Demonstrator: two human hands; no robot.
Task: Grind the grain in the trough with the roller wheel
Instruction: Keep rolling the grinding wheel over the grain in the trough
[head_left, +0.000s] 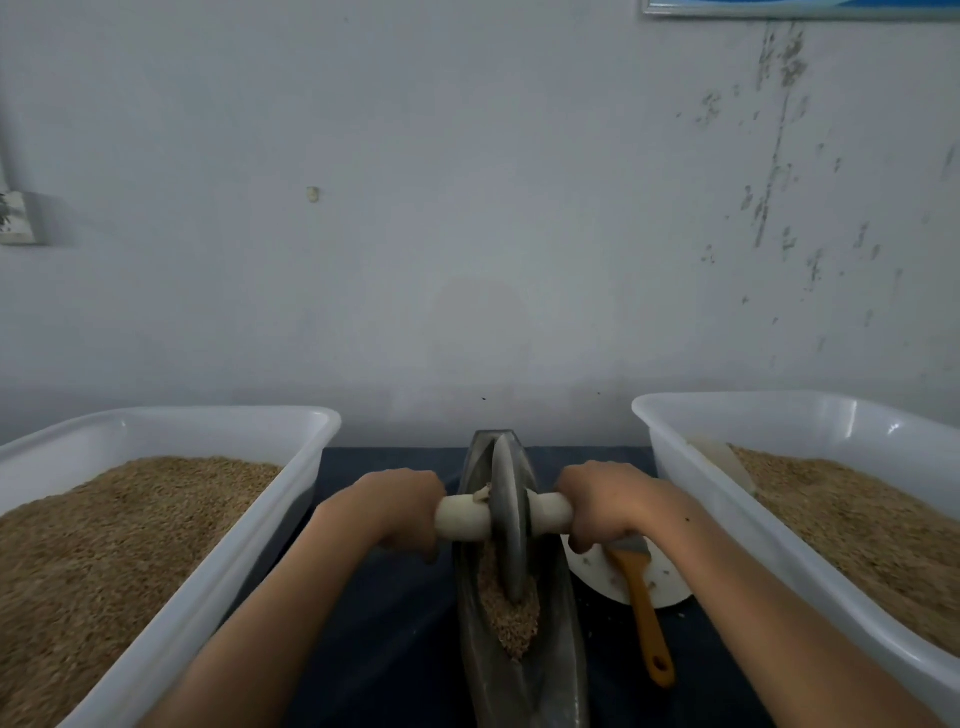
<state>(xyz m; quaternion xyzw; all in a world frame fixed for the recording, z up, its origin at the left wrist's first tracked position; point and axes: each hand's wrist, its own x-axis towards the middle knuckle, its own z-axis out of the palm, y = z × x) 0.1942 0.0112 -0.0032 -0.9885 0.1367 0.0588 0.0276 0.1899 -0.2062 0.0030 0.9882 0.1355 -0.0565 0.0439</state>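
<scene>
Gripping the handle ends, the left hand (395, 512) and right hand (602, 506) are closed beside the roller wheel (509, 514); the trough (467, 639) and grain (511, 623) run lengthwise toward the body.

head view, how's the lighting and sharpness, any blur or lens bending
Head view: dim, flat light, no hard shadows; small glare spots on the right tub's rim. The wide lens bows the left tub and both forearms outward. The roller wheel and the grain in the trough look fairly sharp; the grain in the left tub smears toward the picture's lower left corner.
</scene>
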